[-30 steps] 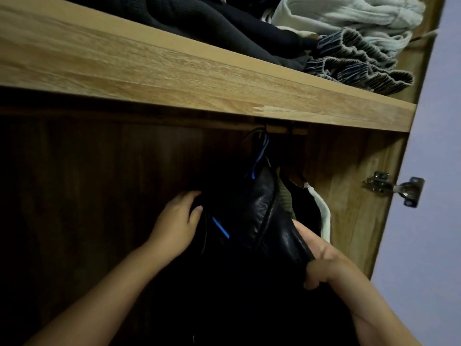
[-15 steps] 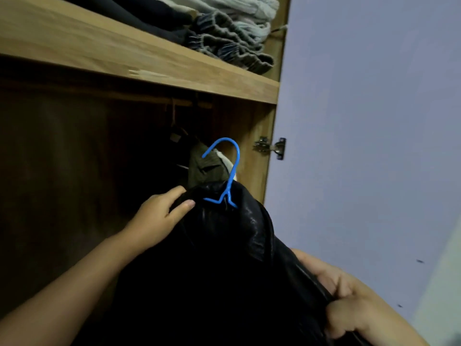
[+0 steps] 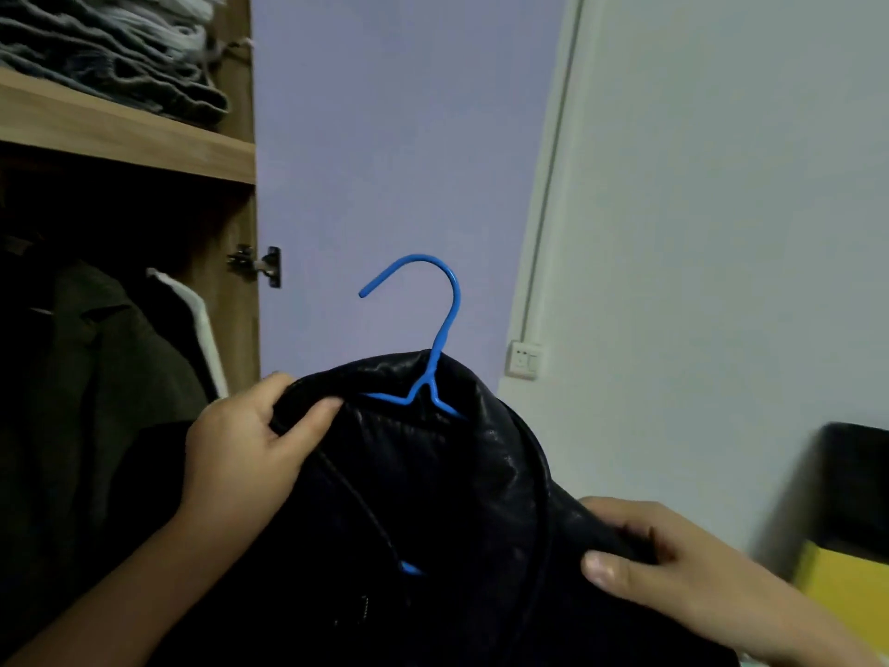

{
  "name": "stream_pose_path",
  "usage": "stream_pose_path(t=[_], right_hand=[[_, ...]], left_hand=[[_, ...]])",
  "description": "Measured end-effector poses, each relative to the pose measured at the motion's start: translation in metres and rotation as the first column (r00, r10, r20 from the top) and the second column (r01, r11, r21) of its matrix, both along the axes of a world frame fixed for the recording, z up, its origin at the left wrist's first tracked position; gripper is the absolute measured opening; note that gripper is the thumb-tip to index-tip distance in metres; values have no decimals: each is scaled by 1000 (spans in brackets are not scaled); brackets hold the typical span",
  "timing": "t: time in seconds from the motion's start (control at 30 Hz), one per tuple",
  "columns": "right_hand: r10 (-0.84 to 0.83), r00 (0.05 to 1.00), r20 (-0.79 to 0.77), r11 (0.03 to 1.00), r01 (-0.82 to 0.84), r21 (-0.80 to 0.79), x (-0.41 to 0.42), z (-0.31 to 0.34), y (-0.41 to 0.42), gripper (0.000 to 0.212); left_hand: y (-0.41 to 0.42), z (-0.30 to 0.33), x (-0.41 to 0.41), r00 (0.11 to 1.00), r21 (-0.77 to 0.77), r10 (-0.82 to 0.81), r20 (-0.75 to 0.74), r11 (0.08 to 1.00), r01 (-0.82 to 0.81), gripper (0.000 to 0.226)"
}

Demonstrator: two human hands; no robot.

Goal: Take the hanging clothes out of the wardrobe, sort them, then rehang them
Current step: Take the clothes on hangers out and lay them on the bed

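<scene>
- Pale lilac wall (image 3: pixel 385 137) is filling the background, meeting a whiter wall (image 3: pixel 721 185) on the right that is carrying one switch plate (image 3: pixel 523 361).
- At the left, one wooden wardrobe (image 3: pixel 243 329) is standing open, its one shelf (image 3: pixel 125 132) bearing a stack of folded clothes (image 3: pixel 106 55); the number of pieces in the stack cannot be told.
- One metal hinge (image 3: pixel 255 266) is showing on the wardrobe's side panel.
- Inside, under the shelf, at least two garments are hanging: one dark olive coat (image 3: pixel 110 368) and one piece with a white edge (image 3: pixel 192 310) just beside it.
- One black leather jacket (image 3: pixel 433 498) is being held out in front of the wardrobe, clear of it, on one blue hanger (image 3: pixel 435 339) whose hook is standing up free above the collar.
- Left hand (image 3: pixel 245 445) is reaching forward with the forearm angled up from lower left; its thumb is pressing on the front of the collar edge, so it is gripping the jacket there.
- Right hand (image 3: pixel 673 565) is coming in from lower right, thumb on top and fingers curled, pinching the jacket's shoulder.
- One dark object with a yellow one (image 3: pixel 846 584) below it is sitting at the far right, blurred.
</scene>
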State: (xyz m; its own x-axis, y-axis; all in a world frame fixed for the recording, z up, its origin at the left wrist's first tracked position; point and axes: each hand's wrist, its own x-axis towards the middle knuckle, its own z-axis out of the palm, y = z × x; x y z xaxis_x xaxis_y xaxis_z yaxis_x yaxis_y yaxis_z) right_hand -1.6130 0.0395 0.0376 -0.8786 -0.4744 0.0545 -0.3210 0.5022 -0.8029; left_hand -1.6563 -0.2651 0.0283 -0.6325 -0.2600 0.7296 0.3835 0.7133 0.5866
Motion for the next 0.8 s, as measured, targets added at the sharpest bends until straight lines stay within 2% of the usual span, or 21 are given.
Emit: stream_pose_path(t=[0.07, 0.1, 0.13, 0.17, 0.23, 0.3, 0.37, 0.43, 0.5, 0.53, 0.63, 0.67, 0.8], right_hand=[[-185, 960, -208, 955, 226, 191, 17, 9, 26, 55], [-282, 903, -324, 871, 382, 307, 22, -1, 39, 55], [-377, 797, -472, 770, 553, 318, 30, 0, 53, 57], [-434, 707, -558, 641, 677, 360, 37, 5, 60, 57], [-514, 587, -625, 498, 798, 340, 51, 0, 78, 51], [-589, 495, -639, 445, 858, 256, 65, -8, 93, 48], [-582, 406, -704, 347, 907, 237, 81, -15, 118, 47], [-623, 314, -716, 273, 945, 178, 106, -14, 129, 47], [-694, 295, -657, 213, 956, 204, 126, -23, 139, 49], [-721, 245, -648, 156, 969, 192, 135, -26, 142, 50], [-766, 78, -639, -22, 989, 146, 167, -37, 150, 52], [-754, 22, -657, -77, 990, 122, 178, -40, 151, 51], [-690, -176, -702, -263, 965, 16, 219, -50, 148, 45]], left_hand=[[34, 0, 2, 1000, 7, -23, -18, 1000, 23, 61], [51, 0, 2, 999, 21, -46, -19, 999, 46, 60], [68, -1, 2, 997, 40, -76, -12, 996, 76, 57], [82, -2, 2, 994, 59, -108, 1, 992, 108, 55], [115, -5, -2, 978, 86, -206, 35, 975, 203, 50], [146, -7, -7, 947, 98, -313, 69, 947, 305, 39], [177, -8, -12, 906, 85, -417, 74, 908, 411, 33], [204, -10, -18, 853, 47, -517, 73, 856, 515, 41], [229, -11, -22, 791, 7, -608, 72, 793, 609, 52], [242, -12, -24, 758, -13, -649, 73, 759, 651, 51], [280, -12, -22, 641, -32, -763, 79, 641, 767, 25], [292, -12, -20, 593, -32, -802, 76, 593, 805, 23], [335, -15, -6, 403, -62, -912, 81, 399, 915, 40]])
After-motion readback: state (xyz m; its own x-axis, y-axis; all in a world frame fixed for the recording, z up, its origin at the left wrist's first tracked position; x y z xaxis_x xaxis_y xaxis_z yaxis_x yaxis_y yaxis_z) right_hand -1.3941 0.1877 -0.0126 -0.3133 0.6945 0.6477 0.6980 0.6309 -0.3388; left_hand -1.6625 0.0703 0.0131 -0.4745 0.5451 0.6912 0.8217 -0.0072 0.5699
